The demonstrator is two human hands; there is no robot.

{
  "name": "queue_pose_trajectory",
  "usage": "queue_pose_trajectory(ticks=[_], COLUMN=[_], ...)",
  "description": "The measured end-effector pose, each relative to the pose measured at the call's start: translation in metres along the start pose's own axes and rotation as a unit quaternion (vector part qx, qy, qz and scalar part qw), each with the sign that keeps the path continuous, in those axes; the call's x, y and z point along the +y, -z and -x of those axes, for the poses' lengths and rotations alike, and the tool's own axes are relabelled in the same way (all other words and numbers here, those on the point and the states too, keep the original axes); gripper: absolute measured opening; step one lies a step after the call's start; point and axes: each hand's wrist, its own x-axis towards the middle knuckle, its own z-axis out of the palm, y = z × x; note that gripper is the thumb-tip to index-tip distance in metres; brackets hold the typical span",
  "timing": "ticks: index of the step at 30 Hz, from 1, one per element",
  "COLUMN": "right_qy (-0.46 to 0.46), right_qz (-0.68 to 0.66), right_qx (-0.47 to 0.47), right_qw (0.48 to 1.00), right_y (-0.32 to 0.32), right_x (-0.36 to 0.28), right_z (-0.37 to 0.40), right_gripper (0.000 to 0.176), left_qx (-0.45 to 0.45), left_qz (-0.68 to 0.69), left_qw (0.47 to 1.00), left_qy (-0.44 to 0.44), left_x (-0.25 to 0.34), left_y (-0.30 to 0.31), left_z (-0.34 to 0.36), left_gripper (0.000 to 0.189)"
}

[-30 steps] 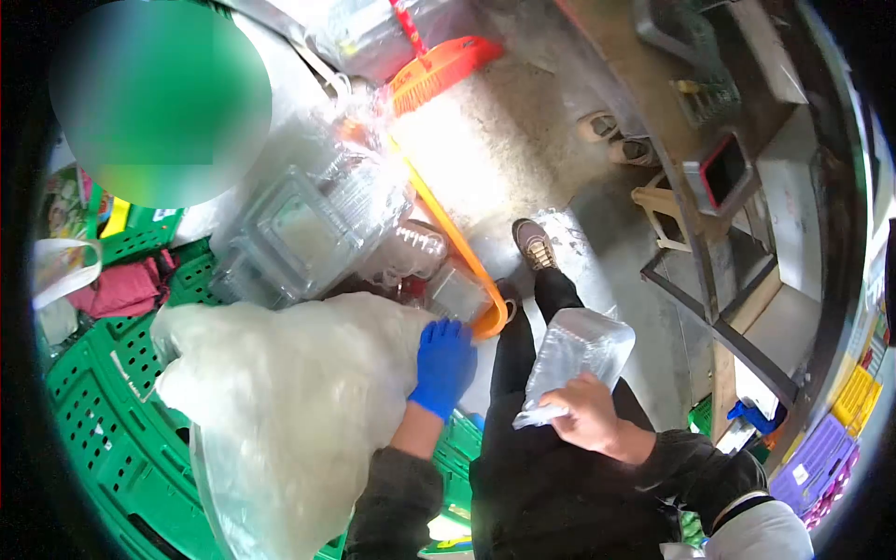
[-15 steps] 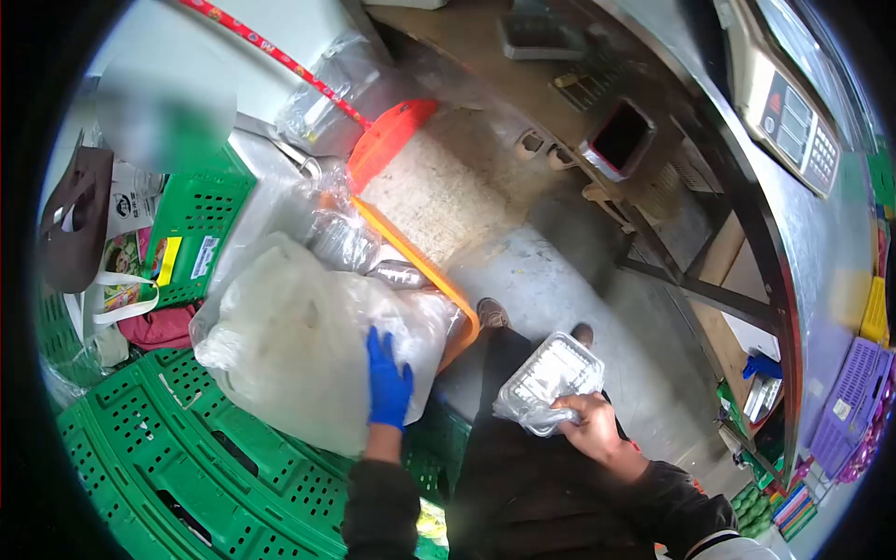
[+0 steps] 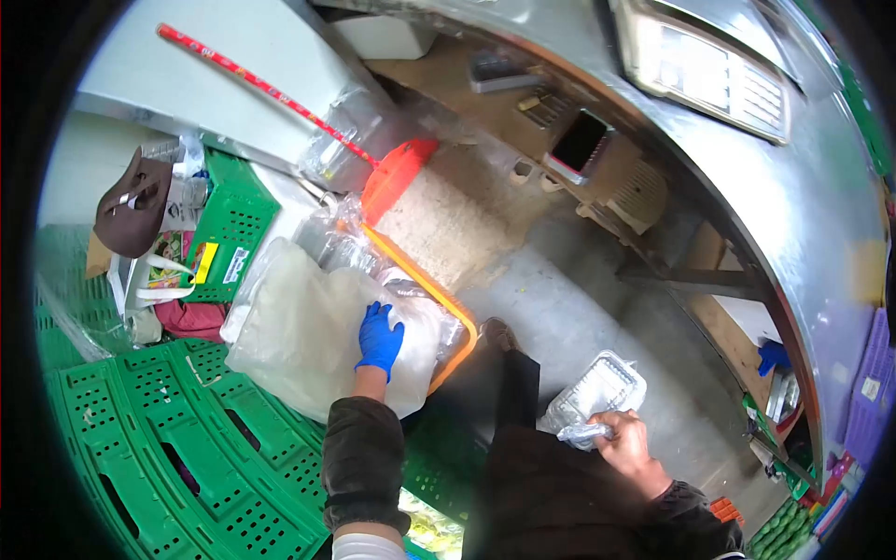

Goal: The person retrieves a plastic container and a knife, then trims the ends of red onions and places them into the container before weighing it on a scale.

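Note:
My left hand (image 3: 380,342), in a blue glove, lies with fingers spread on a large translucent plastic bag (image 3: 289,336). That bag sits over an orange-rimmed bin (image 3: 425,276), which also contains crumpled clear plastic. Bare, my right hand (image 3: 632,445) pinches the crumpled film on a clear plastic food tray (image 3: 605,385). The tray hangs tilted above the floor, and no contents can be made out through it.
Green perforated crates (image 3: 196,439) stand at the lower left. A red dustpan (image 3: 397,177) with a long handle leans behind the bin. On the right, a metal table (image 3: 728,177) carries a scale (image 3: 714,79); a lower shelf holds a dark-screened device (image 3: 581,145).
The view has shifted. My right hand has moved the tray down and to the right, away from the bin. My left hand stays on the bag, its fingers closer together.

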Motion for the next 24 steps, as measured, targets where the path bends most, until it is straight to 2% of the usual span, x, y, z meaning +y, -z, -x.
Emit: queue_pose_trajectory(ticks=[2, 3, 5, 9, 12, 14, 16, 17, 19, 20, 22, 24], right_qy=[0.025, 0.0, -0.01, -0.009, -0.009, 0.002, 0.06, 0.081, 0.089, 0.086, 0.125, 0.107], right_qz=[-0.026, 0.007, -0.015, -0.06, -0.085, -0.105, -0.146, -0.156, -0.171, -0.177, -0.186, -0.267], right_qx=[0.014, -0.002, 0.01, 0.031, 0.052, 0.062, 0.076, 0.092, 0.101, 0.114, 0.152, 0.15], right_qw=[0.999, 1.0, 1.0, 0.998, 0.995, 0.993, 0.985, 0.98, 0.976, 0.974, 0.963, 0.946], right_y=[0.005, 0.012, 0.016, 0.022, 0.026, 0.039, 0.051, 0.059, 0.069, 0.078, 0.086, 0.086], right_x=[0.008, 0.008, 0.013, 0.022, 0.023, 0.018, 0.017, 0.015, 0.015, 0.017, 0.022, 0.028], right_z=[0.01, 0.014, 0.024, 0.039, 0.052, 0.06, 0.068, 0.075, 0.09, 0.097, 0.112, 0.125], right_gripper=[0.025, 0.025, 0.025, 0.025, 0.023, 0.023, 0.023, 0.022, 0.021, 0.02, 0.018, 0.016], left_qx=[0.009, 0.017, 0.022, 0.005, -0.029, -0.08, -0.002, 0.007, -0.01, 0.006, -0.138, -0.196], left_qz=[-0.001, -0.008, 0.051, 0.063, 0.227, 0.249, 0.173, 0.171, 0.174, 0.172, 0.185, 0.381], left_qw=[1.0, 0.999, 0.997, 0.989, 0.967, 0.954, 0.959, 0.959, 0.969, 0.968, 0.968, 0.902], left_qy=[-0.017, -0.045, -0.059, -0.131, -0.116, -0.146, -0.223, -0.226, -0.174, -0.182, -0.093, -0.062], left_x=[-0.004, -0.013, -0.015, 0.014, 0.053, 0.091, 0.135, 0.146, 0.152, 0.155, 0.168, 0.178], left_y=[0.001, -0.005, -0.006, 0.004, -0.011, -0.028, -0.034, -0.039, -0.038, -0.032, -0.017, -0.035], left_z=[0.006, 0.007, 0.016, 0.04, 0.069, 0.101, 0.139, 0.15, 0.158, 0.16, 0.169, 0.185], left_gripper=[0.051, 0.048, 0.039, 0.034, 0.03, 0.033, 0.037, 0.037, 0.041, 0.041, 0.043, 0.04])
